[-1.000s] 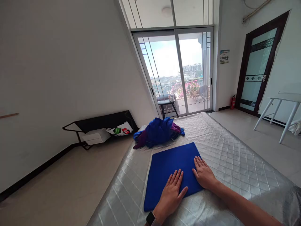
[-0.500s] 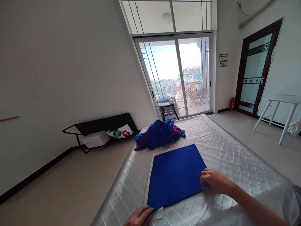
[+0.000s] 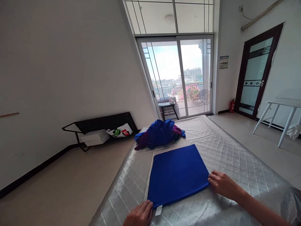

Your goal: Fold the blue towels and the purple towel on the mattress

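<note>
A flat blue folded cloth lies on the silvery quilted mattress. A small white tag sticks out from its near edge. At the near left corner my left hand has its fingers closed on the cloth, just beside the tag. My right hand pinches the near right corner, fingers curled and the tips partly hidden. Beyond the folded cloth sits a crumpled heap of blue and purple fabric.
Left of the mattress, a low black stand against the wall holds white boxes and a printed bag. A sliding glass door stands ahead. To the right are a white table and a fire extinguisher.
My right hand has shifted right, from the cloth's right side out to its near corner, and the near edge looks straighter. My left hand has come slightly further into view at its corner.
</note>
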Demonstrator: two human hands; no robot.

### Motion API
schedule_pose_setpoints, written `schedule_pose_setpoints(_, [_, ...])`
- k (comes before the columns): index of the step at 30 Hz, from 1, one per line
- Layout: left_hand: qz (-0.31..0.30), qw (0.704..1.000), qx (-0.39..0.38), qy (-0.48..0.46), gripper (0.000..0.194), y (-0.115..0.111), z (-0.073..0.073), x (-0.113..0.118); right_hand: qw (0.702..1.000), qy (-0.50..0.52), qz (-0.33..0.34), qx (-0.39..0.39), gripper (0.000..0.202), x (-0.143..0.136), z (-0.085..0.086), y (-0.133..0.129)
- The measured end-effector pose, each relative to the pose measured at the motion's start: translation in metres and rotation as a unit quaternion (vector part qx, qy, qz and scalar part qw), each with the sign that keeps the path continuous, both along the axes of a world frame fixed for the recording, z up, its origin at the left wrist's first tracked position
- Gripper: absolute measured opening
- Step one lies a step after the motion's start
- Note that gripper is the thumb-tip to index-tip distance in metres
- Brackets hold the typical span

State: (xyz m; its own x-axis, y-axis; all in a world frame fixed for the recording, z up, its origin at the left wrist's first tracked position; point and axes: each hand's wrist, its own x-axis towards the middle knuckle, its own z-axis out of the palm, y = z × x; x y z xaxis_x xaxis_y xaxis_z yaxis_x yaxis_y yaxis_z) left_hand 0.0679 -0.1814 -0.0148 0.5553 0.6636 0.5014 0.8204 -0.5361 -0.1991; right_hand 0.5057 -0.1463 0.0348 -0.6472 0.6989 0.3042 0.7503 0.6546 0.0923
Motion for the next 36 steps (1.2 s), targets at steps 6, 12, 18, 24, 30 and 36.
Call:
schedule_pose_setpoints(6, [0.017, 0.999, -0.039, -0.024, 0.033, 0.0, -0.003, -0.003, 0.982, 0.166, 0.005, -0.091, 0.02, 0.006, 0.011, -0.003])
schedule_pose_setpoints(12, [0.019, 0.993, -0.048, -0.103, 0.03, -0.009, 0.006, -0.006, 0.917, 0.353, 0.03, -0.183, 0.014, 0.013, 0.02, -0.002])
schedule_pose_setpoints(18, [0.013, 0.982, -0.028, -0.186, 0.028, -0.015, 0.04, 0.004, 0.925, 0.353, 0.058, -0.125, 0.026, 0.026, 0.045, -0.004])
schedule_pose_setpoints(24, [0.005, 0.971, 0.004, -0.239, 0.03, -0.023, 0.082, 0.021, 0.945, 0.323, 0.047, -0.019, 0.028, 0.05, 0.074, -0.015])
schedule_pose_setpoints(30, [0.02, 0.936, -0.082, -0.342, 0.036, -0.017, 0.156, 0.058, 0.938, 0.328, 0.014, 0.112, 0.021, 0.086, 0.119, -0.023])
schedule_pose_setpoints(36, [-0.015, 0.874, -0.202, -0.442, 0.038, 0.034, 0.223, 0.106, 0.933, 0.326, -0.076, 0.129, 0.031, 0.13, 0.163, -0.005])
